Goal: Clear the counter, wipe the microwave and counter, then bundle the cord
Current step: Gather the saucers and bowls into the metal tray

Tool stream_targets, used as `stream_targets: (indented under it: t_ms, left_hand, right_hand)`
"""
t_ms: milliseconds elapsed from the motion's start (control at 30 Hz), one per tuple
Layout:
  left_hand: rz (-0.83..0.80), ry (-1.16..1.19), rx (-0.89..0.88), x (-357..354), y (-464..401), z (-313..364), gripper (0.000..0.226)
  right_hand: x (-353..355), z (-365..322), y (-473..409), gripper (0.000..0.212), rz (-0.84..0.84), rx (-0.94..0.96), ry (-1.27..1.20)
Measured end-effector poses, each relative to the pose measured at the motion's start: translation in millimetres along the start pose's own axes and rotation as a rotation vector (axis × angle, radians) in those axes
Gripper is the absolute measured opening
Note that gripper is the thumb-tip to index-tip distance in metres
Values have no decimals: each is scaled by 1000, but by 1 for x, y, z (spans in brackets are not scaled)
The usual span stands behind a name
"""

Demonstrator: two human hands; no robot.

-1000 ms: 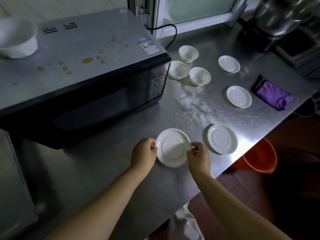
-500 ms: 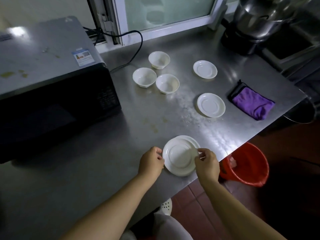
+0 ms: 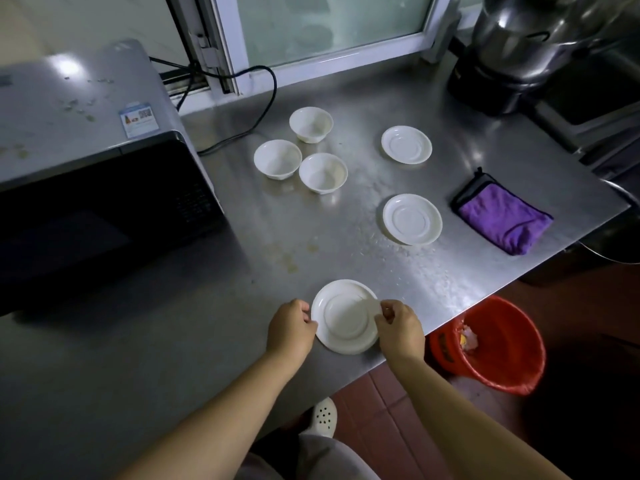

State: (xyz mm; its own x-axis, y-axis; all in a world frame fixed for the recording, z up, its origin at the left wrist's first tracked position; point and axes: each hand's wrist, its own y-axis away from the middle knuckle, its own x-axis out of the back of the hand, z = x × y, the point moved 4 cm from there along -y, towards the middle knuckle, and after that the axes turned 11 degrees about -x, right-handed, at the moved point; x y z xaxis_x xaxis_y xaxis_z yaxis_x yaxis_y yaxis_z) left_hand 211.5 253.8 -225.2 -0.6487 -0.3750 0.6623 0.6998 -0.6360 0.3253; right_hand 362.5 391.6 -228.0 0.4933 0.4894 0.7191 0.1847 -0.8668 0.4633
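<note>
Both hands pinch the stacked saucers (image 3: 346, 318) near the counter's (image 3: 207, 341) front edge, left hand (image 3: 291, 329) curled at nine o'clock, right hand (image 3: 401, 327) at three, forearms angling inward, bowls (image 3: 323, 173) farther at twelve.

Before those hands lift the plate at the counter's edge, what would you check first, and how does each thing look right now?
1. Both hands on the plate: ok. Left hand and right hand pinch opposite rims of the near saucer.
2. One saucer or a stack: cannot tell.
3. Saucer fully on the counter: ok, though near the front edge.
4. Room to set it on the next saucer: ok, nothing on it.
5. Bucket below the edge: not ok, a slip could land there.
6. Spills wiped: not ok, stains remain on the microwave.
</note>
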Motion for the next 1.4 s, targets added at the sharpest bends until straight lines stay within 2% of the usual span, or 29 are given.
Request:
stream_targets:
  t_ms: [133,333,500,767,933,1100,1233,1400]
  left_hand:
    - [-2,18,2,2,2,2,11]
    - [168,140,20,38,12,-11,8]
    - [284,229,53,89,29,-49,9]
    - [501,427,171,201,82,-150,13]
    - [655,466,244,287,130,-224,13]
    - [789,413,312,373,180,-303,12]
    - [937,377,406,428,213,-364,11]
    - [939,203,506,465,227,-421,10]
  right_hand:
    - [3,-6,1,22,4,1,19]
    - [-5,-39,16,20,36,110,-9]
    - [-38,-90,49,16,-48,261,-32]
    - [-126,-177,141,17,-251,456,-25]
    - [-197,-228,221,14,-370,579,23]
    - [-271,-264,293,23,-464,634,66]
    - [-313,-280,328,22,-513,671,99]
    - [-340,-281,344,21,-516,638,148]
